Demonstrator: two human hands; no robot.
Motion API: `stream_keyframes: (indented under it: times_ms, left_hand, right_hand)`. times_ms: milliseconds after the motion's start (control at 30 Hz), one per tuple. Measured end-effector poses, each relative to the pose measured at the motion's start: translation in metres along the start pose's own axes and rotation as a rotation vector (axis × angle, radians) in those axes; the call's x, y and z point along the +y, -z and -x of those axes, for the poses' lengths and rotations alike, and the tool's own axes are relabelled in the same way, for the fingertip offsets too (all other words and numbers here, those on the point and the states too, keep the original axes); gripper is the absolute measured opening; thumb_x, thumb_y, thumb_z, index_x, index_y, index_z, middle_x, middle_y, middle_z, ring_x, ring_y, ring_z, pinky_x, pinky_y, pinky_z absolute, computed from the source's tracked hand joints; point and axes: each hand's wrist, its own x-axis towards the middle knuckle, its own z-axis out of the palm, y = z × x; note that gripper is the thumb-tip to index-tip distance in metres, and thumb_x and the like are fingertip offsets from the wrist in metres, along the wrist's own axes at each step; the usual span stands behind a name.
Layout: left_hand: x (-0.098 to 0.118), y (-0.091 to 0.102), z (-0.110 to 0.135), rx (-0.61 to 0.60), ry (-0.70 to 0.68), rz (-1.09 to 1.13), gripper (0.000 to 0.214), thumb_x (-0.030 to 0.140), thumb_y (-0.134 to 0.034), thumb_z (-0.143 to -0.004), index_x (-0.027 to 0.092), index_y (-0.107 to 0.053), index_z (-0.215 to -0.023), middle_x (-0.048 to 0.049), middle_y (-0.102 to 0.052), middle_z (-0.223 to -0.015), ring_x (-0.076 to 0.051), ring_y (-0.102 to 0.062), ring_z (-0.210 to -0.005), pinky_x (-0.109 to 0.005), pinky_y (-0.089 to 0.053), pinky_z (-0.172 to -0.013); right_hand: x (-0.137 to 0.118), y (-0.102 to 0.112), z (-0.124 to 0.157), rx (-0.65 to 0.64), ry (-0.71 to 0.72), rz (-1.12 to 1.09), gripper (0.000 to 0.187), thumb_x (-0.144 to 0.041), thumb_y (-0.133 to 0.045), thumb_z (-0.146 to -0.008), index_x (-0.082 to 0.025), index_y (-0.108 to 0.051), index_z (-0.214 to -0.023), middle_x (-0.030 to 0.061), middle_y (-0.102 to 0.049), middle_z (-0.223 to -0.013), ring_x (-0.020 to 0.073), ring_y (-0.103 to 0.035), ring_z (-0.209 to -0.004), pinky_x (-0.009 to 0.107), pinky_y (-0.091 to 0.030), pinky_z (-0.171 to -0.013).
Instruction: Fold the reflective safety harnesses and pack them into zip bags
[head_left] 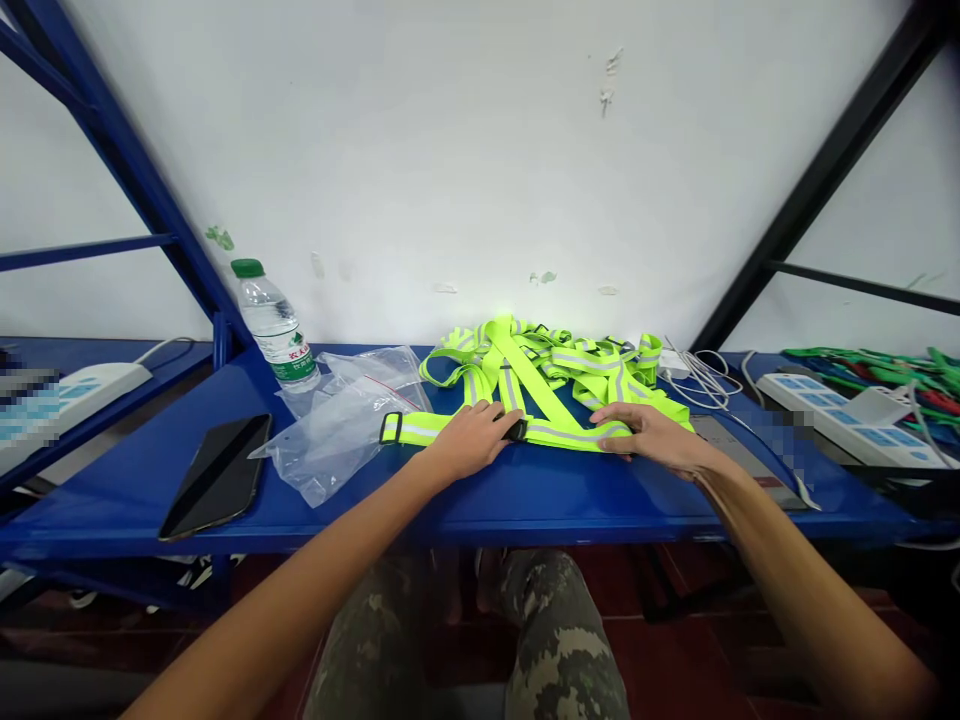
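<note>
A neon-yellow reflective strap [566, 434] with a grey stripe stretches along the front of the blue table. My left hand [474, 440] is closed over it, fingertips beside a black buckle [517, 430]. Another black buckle, a slider [391, 428], sits at the strap's left end. My right hand [654, 436] grips the strap farther right between thumb and fingers. Behind both hands lies a tangled heap of the same yellow straps [592, 365], and a band runs from it down to the strap in front. The palms' undersides are hidden.
Clear plastic bags [337, 420] lie left of the straps, beside a water bottle [274, 325] and a black phone [217, 475]. On the right are white cables [709, 380], a flat grey device [750, 460] and a power strip [847, 420]. The wall [480, 150] stands behind.
</note>
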Motion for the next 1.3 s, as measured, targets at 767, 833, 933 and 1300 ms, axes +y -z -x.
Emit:
stream_keyframes:
  times_ms: [767, 833, 933, 1300]
  left_hand:
    - [0.034, -0.005, -0.016, 0.272, 0.280, 0.516, 0.044, 0.039, -0.062, -0.079, 0.016, -0.050, -0.115, -0.0064, -0.067, -0.090, -0.025, -0.064, -0.082, -0.036, -0.050, -0.073]
    - [0.032, -0.004, -0.013, 0.331, 0.249, 0.627, 0.060, 0.034, -0.066, -0.074, 0.017, -0.044, -0.127, -0.0070, -0.067, -0.101, -0.024, -0.065, -0.088, -0.035, -0.051, -0.078]
    - [0.031, -0.005, -0.011, 0.411, 0.253, 0.673, 0.053, 0.033, -0.066, -0.076, 0.018, -0.047, -0.123, -0.0080, -0.067, -0.107, -0.024, -0.065, -0.097, -0.035, -0.050, -0.084]
    - [0.033, -0.005, 0.002, 0.592, 0.566, 0.582, 0.037, 0.029, -0.043, -0.093, 0.017, -0.047, -0.128, -0.0108, -0.064, -0.118, -0.023, -0.062, -0.106, -0.037, -0.047, -0.092]
  right_hand:
    - [-0.053, -0.074, -0.026, 0.164, 0.509, 0.321, 0.058, -0.032, -0.067, -0.073, -0.020, -0.054, -0.128, 0.0086, -0.066, -0.109, 0.0250, -0.063, -0.101, 0.038, -0.049, -0.089]
    - [-0.053, -0.077, -0.023, 0.125, 0.576, 0.300, 0.065, -0.031, -0.065, -0.076, -0.021, -0.046, -0.137, 0.0094, -0.064, -0.114, 0.0242, -0.062, -0.103, 0.038, -0.049, -0.090]
    - [-0.054, -0.080, -0.018, 0.072, 0.610, 0.319, 0.070, -0.032, -0.064, -0.080, -0.022, -0.038, -0.144, 0.0097, -0.064, -0.115, 0.0232, -0.064, -0.098, 0.039, -0.051, -0.088]
    - [-0.034, -0.091, -0.016, 0.073, 0.797, 0.523, 0.050, -0.020, -0.055, -0.085, -0.020, -0.051, -0.135, 0.0115, -0.063, -0.125, 0.0250, -0.059, -0.115, 0.043, -0.045, -0.101]
